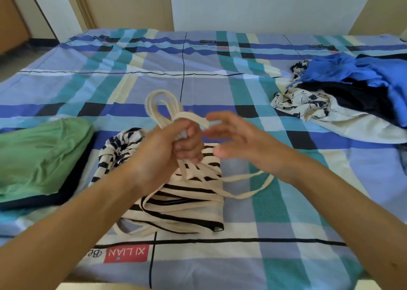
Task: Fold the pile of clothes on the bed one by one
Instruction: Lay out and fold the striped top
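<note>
A cream garment with black stripes point(187, 203) lies folded on the bed in front of me. Its long cream straps point(163, 104) are gathered into loops above it. My left hand point(174, 148) grips the bundle of straps, with a turn of strap wound around the fingers. My right hand point(233, 140) hovers just right of the bundle with fingers spread, and I cannot tell if it touches the strap end. One loose strap point(248, 186) trails to the right over the sheet. The unfolded pile of clothes point(352, 91) sits at the far right.
A folded green garment point(41, 155) rests on a dark folded one at the left. The bed point(176, 69) has a blue, teal and cream checked sheet with a red label near the front edge. The pile holds blue, black and floral white pieces.
</note>
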Motion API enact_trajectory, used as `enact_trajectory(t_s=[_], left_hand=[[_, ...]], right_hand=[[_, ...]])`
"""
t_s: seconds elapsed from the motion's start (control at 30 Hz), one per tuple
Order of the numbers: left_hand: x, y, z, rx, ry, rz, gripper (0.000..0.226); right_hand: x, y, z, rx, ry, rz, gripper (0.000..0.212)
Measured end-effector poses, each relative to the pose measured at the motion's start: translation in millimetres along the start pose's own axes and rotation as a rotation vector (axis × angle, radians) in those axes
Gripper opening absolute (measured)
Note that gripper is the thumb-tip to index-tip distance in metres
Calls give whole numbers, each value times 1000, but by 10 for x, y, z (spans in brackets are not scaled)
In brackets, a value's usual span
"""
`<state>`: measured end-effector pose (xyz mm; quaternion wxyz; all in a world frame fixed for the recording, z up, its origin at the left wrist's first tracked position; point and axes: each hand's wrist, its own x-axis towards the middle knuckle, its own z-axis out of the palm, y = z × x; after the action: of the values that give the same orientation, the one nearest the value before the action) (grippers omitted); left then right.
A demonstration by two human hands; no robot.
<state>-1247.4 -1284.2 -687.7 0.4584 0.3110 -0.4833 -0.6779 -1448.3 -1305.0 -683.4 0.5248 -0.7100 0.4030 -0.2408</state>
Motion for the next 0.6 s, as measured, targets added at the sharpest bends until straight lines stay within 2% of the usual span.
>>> enact_trajectory(t_s=[0.07, 0.17, 0.27, 0.4, 0.5, 0.6], left_hand=[[28, 113, -140, -100, 27, -3, 31], [39, 268, -329, -155, 92, 29, 28], [7, 428, -481, -133, 156, 85, 28], [-41, 546, -618, -103, 260, 97, 32], [-50, 510, -642, 37, 383, 117, 36], [-51, 372, -650, 305, 480, 180, 35]], right_hand=[[-28, 223, 11, -163, -128, 108, 65], [-87, 378, 40, -289, -193, 137, 50], [-150, 332, 2, -319, -334, 183, 61], [-178, 354, 29, -479, -418, 242, 68], [-207, 334, 82, -525, -478, 337, 76], [-235, 301, 200, -679, -465, 379, 82]])
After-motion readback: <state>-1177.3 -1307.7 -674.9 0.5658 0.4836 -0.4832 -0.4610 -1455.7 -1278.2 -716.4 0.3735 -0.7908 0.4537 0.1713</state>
